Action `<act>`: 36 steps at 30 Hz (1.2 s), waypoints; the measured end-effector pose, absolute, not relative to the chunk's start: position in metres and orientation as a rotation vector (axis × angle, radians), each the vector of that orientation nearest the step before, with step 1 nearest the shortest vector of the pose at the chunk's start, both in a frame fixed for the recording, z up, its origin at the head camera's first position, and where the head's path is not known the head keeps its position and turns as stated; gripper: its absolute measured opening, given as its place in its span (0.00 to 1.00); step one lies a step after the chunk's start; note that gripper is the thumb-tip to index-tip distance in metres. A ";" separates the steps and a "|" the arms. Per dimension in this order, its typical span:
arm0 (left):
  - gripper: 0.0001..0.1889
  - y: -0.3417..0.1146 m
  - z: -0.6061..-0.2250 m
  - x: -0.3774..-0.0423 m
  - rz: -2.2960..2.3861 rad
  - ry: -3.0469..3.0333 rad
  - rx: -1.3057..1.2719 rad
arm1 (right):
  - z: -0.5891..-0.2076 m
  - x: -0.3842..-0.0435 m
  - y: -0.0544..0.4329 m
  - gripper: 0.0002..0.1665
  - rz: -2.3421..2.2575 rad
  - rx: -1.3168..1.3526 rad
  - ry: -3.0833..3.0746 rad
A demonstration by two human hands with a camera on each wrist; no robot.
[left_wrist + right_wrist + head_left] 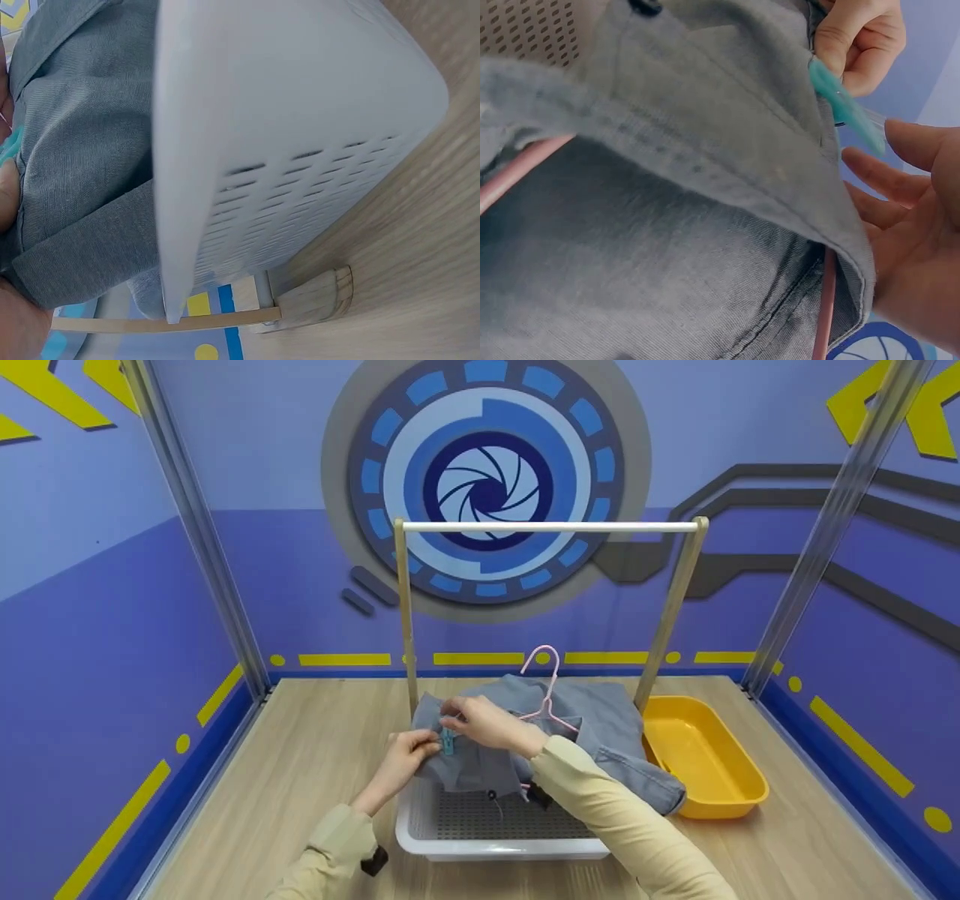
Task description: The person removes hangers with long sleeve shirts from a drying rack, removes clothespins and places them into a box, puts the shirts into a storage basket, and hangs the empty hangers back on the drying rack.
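A grey denim garment [480, 765] lies over the white basket [517, 851], with a pink hanger [551, 705] partly inside it. A teal clothespin [840, 105] sits at the garment's left edge. The left hand [411, 746] pinches the cloth right beside this clothespin, thumb against fingers. Close to the clothespin's other end is the right hand [922, 202], its thumb and loosely extended fingers spread on either side of it. In the left wrist view, fingertips show around the teal clothespin [11, 142], and most of both hands falls outside the picture.
A wooden-legged rack with a white rail [547, 527] stands behind the basket. To the right, a yellow tray [742, 757] rests on the wooden table [322, 720]. Patterned panels [90, 660] enclose the table at the sides and back.
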State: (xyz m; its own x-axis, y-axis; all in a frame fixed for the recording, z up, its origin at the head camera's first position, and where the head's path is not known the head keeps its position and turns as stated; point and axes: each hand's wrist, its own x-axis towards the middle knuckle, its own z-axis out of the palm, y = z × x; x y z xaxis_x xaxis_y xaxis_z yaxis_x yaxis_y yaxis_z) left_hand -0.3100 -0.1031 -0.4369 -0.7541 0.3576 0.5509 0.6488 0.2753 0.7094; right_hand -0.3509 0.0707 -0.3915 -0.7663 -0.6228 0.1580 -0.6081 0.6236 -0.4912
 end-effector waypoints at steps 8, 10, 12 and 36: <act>0.03 -0.103 -0.440 -0.313 -1.516 -2.255 -0.922 | -0.392 -0.352 0.068 0.12 -0.918 -1.082 2.794; 0.02 -0.103 -0.441 -0.314 -1.517 -2.254 -0.929 | -0.392 -0.352 0.069 0.13 -0.937 -1.089 2.795; 0.02 -0.103 -0.441 -0.314 -1.516 -2.259 -0.930 | -0.393 -0.351 0.069 0.14 -0.944 -1.111 2.796; 0.03 -0.103 -0.438 -0.314 -1.527 -2.232 -0.933 | -0.396 -0.347 0.070 0.09 -1.067 -1.458 3.026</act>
